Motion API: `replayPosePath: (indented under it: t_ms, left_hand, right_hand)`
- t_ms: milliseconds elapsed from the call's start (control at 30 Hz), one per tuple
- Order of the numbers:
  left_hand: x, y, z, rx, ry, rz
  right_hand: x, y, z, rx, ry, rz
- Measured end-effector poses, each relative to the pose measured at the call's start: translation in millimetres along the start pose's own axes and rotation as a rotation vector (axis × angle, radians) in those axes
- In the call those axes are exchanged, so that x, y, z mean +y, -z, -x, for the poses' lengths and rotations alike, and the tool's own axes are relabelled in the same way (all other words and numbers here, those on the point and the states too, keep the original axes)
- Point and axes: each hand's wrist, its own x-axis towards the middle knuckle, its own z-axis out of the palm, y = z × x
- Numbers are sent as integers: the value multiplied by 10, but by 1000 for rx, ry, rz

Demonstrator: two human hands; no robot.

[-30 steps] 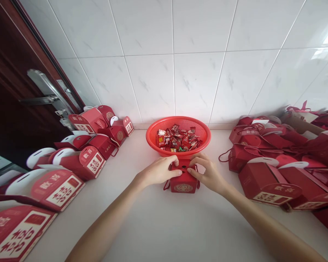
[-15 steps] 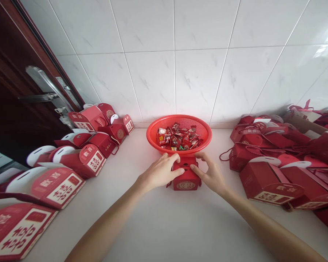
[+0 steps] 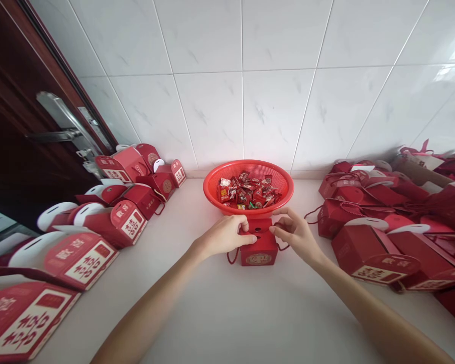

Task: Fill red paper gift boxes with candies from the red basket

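Observation:
In the middle of the white table stands a small red gift box with a gold emblem on its front and dark holes in its top. My left hand is closed on the box's upper left edge, thumb lying on the top. At the box's right upper edge, my right hand pinches thumb and forefinger together on what looks like the box's dark red cord. Another cord loop hangs out on the left side. Right behind the box sits a red plastic basket holding red-wrapped candies.
Assembled red boxes with white flaps stand in rows along the left. A crowded pile of red boxes fills the right side. A tiled wall rises behind the basket, and a dark door with a metal handle is at left.
My right hand has drawn slightly right and up, its fingers now pinched together. The cord loops stick out further on both sides of the box. My left hand stays on the box.

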Motion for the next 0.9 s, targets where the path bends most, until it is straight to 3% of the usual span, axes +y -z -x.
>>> replayPosePath:
  t_ms: [200, 367, 500, 700, 900]
  left_hand:
    - [41, -9, 15, -9, 49, 89]
    - [85, -4, 43, 28, 20, 25]
    - [97, -4, 70, -23, 19, 71]
    - [107, 60, 104, -35, 49, 118]
    - [134, 282, 190, -89, -7, 412]
  right_hand:
    - [-421, 84, -96, -62, 79, -75]
    - [-640, 50, -229, -302, 119, 156]
    - [-650, -46, -299, -461, 62, 374]
    - [-526, -157, -325, -481, 57, 589]
    - [-449, -159, -317, -492, 44, 601]
